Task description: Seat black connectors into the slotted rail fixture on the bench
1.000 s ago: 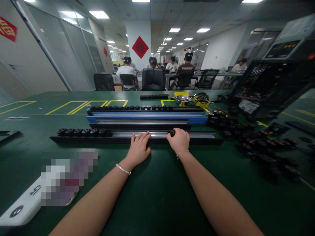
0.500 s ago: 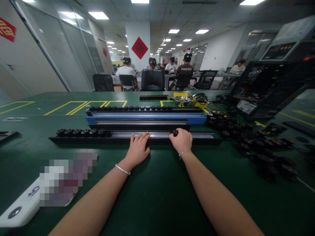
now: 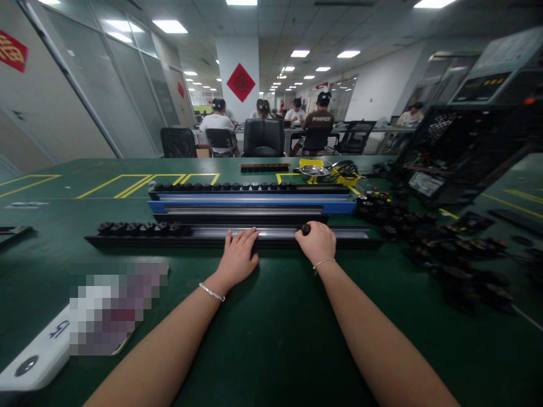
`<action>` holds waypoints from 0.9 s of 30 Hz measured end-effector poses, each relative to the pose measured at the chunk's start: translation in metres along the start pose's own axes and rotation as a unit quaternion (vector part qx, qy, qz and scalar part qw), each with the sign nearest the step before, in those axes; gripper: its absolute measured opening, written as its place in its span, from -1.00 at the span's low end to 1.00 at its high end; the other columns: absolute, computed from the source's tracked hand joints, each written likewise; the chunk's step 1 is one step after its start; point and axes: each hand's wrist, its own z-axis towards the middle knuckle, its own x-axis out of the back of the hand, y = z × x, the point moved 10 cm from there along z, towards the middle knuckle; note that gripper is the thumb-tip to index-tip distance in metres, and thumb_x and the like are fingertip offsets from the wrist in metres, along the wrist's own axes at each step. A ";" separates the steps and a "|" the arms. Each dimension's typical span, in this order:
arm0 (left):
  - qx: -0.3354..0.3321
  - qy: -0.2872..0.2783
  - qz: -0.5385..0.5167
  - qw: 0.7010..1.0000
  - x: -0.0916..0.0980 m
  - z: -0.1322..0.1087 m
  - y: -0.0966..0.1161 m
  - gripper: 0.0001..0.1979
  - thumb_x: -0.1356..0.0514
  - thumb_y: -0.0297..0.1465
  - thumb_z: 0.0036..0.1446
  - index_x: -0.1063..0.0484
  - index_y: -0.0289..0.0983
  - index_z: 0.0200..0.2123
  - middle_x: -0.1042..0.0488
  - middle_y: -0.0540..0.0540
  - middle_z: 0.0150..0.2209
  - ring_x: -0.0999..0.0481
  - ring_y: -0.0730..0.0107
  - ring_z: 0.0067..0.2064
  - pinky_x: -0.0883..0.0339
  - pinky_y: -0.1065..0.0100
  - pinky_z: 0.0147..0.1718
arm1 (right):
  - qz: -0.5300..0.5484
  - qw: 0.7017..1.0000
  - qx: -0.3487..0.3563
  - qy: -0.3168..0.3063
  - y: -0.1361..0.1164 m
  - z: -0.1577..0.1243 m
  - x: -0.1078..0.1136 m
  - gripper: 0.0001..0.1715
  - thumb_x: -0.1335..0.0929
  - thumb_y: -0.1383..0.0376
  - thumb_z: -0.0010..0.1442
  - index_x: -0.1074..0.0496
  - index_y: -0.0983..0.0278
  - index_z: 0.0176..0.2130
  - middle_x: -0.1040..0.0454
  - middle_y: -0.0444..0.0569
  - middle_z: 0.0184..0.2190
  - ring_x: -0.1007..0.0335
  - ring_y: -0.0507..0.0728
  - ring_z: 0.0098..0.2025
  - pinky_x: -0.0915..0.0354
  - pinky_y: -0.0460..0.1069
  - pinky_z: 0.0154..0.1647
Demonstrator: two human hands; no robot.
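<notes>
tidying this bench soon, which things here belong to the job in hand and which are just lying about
Job in hand:
front black rail, left hand on it
small black part in right hand
row of black parts along the rail
probably the loose black parts, right

Apparently lying about:
white object, lower left
metal dish
open dark case, right
</notes>
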 end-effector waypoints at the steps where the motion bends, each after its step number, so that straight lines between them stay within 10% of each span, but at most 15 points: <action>1: 0.000 0.000 -0.001 1.000 0.000 0.000 0.000 -0.45 -0.04 -0.39 0.07 -0.18 -0.19 0.18 -0.23 -0.08 0.24 -0.18 0.17 0.24 0.28 -0.12 0.28 | -0.002 1.000 0.000 -0.005 0.000 0.000 0.000 -0.76 -0.24 0.20 0.05 -0.40 0.27 -0.33 -0.48 0.05 -0.27 -0.30 0.20 -0.13 -0.11 0.06 -0.10; 27: -0.004 0.003 0.000 1.000 0.000 0.000 -0.001 -0.44 -0.04 -0.38 0.06 -0.17 -0.20 0.18 -0.23 -0.08 0.24 -0.19 0.16 0.23 0.27 -0.13 0.27 | 0.017 1.000 -0.011 0.007 0.018 0.004 0.004 -0.62 -0.26 0.26 0.05 -0.38 0.28 -0.11 -0.48 0.06 -0.22 -0.32 0.21 -0.08 -0.10 0.08 0.00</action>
